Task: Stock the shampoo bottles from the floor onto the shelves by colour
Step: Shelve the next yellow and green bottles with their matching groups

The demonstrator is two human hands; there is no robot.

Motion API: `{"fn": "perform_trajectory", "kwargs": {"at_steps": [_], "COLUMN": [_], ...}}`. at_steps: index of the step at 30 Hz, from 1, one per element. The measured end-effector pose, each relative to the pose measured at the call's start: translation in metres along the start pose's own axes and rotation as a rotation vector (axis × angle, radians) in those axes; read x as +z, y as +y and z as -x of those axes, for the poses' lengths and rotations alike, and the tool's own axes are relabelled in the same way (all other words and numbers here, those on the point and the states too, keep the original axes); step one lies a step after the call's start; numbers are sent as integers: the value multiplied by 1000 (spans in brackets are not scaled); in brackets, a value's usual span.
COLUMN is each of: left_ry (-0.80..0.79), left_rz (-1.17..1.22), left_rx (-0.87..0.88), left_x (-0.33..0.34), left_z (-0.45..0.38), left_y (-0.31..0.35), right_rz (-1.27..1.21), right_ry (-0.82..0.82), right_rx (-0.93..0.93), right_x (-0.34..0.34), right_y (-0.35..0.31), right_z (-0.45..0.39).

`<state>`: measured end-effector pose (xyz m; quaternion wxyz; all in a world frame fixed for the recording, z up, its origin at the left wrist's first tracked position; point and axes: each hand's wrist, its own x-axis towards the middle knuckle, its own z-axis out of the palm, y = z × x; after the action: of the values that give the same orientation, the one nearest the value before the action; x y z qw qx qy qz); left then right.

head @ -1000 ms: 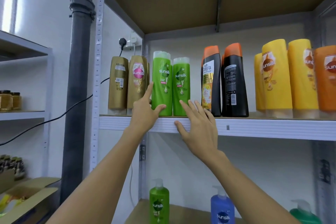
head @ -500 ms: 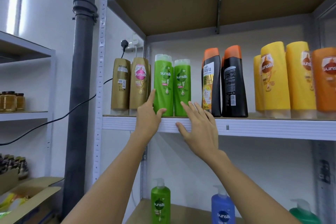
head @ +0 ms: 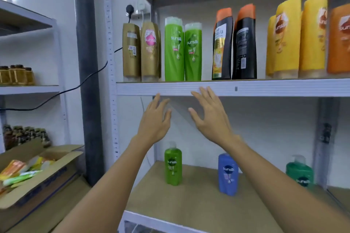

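Note:
Two green shampoo bottles (head: 182,52) stand upright on the upper shelf (head: 265,87), between gold bottles (head: 141,52) on the left and black bottles with orange caps (head: 234,43) on the right. Yellow bottles (head: 295,38) and an orange bottle (head: 340,39) stand further right. My left hand (head: 154,121) and my right hand (head: 210,117) are both below the shelf's front edge, fingers spread, holding nothing. On the lower shelf (head: 189,202) stand a green pump bottle (head: 173,164), a blue pump bottle (head: 228,174) and a dark green pump bottle (head: 300,172).
A dark vertical pipe (head: 86,73) runs beside the shelf's left upright. An open cardboard box (head: 36,174) with packets sits at lower left. Another rack at the left holds jars (head: 17,74). A black cable (head: 75,87) hangs from a wall plug.
Both hands have dropped away from the green bottles and the shelf edge to below the shelf. The view has tilted down, showing more of the lower shelf.

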<state>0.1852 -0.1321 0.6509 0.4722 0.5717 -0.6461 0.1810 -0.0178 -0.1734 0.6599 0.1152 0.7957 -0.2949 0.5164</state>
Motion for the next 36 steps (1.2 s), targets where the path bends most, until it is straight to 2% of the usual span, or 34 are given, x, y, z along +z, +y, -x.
{"fn": "perform_trajectory", "kwargs": {"at_steps": [5, 15, 24, 29, 36], "left_ry": [-188, -482, -631, -742, -840], "left_rz": [11, -10, 14, 22, -1], "left_rx": [-119, -331, -519, -640, -851], "left_x": [4, 36, 68, 87, 118], "left_z": [81, 246, 362, 426, 526], "left_y": [-11, -62, -125, -164, -223], "right_rz": [-170, -266, -307, -361, -406], "right_ry": [-165, -382, -659, -760, -983], "right_rx": [184, 317, 451, 552, 711], "right_x": [18, 71, 152, 196, 254], "right_y": [-12, -48, -50, -57, -61], "right_z": [70, 217, 344, 409, 507]}}
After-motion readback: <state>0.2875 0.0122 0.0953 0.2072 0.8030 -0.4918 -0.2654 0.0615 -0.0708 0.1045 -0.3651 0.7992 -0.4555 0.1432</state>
